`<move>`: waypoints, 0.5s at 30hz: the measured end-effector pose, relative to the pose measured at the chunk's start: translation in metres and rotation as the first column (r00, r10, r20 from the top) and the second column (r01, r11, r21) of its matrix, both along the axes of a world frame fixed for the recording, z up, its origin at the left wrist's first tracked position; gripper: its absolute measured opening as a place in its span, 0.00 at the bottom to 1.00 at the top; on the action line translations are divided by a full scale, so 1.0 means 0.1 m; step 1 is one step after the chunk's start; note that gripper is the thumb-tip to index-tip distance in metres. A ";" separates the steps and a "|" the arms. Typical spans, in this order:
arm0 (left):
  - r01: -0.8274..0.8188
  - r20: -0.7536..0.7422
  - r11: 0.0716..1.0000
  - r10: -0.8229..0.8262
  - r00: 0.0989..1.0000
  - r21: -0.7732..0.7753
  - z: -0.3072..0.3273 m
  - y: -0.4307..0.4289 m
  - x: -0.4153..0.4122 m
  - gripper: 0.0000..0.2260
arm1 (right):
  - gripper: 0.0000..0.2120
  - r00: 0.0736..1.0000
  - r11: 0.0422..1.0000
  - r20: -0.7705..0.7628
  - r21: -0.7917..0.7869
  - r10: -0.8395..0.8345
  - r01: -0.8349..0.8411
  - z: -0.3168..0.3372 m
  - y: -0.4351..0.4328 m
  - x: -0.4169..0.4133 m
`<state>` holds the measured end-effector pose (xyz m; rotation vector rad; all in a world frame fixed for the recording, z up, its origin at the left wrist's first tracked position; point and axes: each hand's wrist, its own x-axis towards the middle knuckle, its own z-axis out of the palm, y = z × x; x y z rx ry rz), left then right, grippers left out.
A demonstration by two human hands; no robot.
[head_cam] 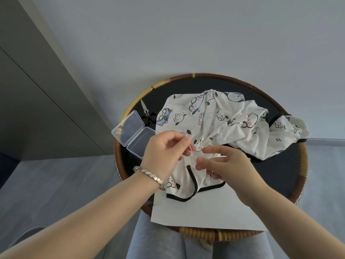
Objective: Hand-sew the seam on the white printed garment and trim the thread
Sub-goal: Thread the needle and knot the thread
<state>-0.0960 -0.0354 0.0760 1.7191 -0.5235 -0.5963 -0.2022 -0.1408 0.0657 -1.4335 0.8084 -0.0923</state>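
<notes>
White printed garment (220,120) bunched mid-frame on round worktop (276,176). L hand (164,154) pinches thread (189,148) above seam fold; R hand (225,163) pinches needle (189,166) at fold. Scissors (147,114), open clear box (131,136) left of garment.

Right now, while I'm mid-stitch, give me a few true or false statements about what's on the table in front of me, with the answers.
1. The clear plastic box lies open on the round black table, which has a woven rim. True.
2. The small metal scissors are in the right hand. False: they lie on the table beyond the box.
3. A silver bracelet sits on the left wrist. True.
4. The white printed garment has red edging. False: the edging is black.
5. The left hand and the right hand both hold the garment. True.
</notes>
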 end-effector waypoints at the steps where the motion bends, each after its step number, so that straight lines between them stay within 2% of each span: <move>1: 0.029 0.056 1.000 -0.029 0.998 -0.005 0.00 0.00 0.00 0.05 | 0.10 1.000 1.000 -0.014 -0.003 0.015 -0.015 0.01 0.01 0.01; 5: 0.161 0.284 0.984 -0.175 0.943 0.074 0.02 -0.04 0.04 0.06 | 0.01 0.995 0.994 0.004 -0.047 0.095 -0.095 0.06 0.03 0.02; 8: 0.252 0.352 0.953 -0.296 0.888 0.166 0.08 -0.10 0.07 0.06 | 0.05 0.992 0.987 0.008 -0.102 0.129 -0.127 0.07 0.03 0.03; 10: 0.275 0.324 0.938 -0.333 0.886 0.211 0.10 -0.14 0.11 0.07 | 0.05 0.995 0.993 0.012 -0.060 0.099 -0.098 0.07 0.02 0.03; 13: 0.311 0.227 0.895 -0.391 0.892 0.320 0.10 -0.12 0.17 0.13 | 0.04 0.999 0.994 0.044 0.103 0.028 -0.032 0.03 -0.01 0.01; 15: 0.388 0.170 0.859 -0.459 0.872 0.333 0.09 -0.08 0.16 0.09 | 0.04 0.999 0.982 0.051 0.188 0.001 -0.011 0.01 -0.04 0.00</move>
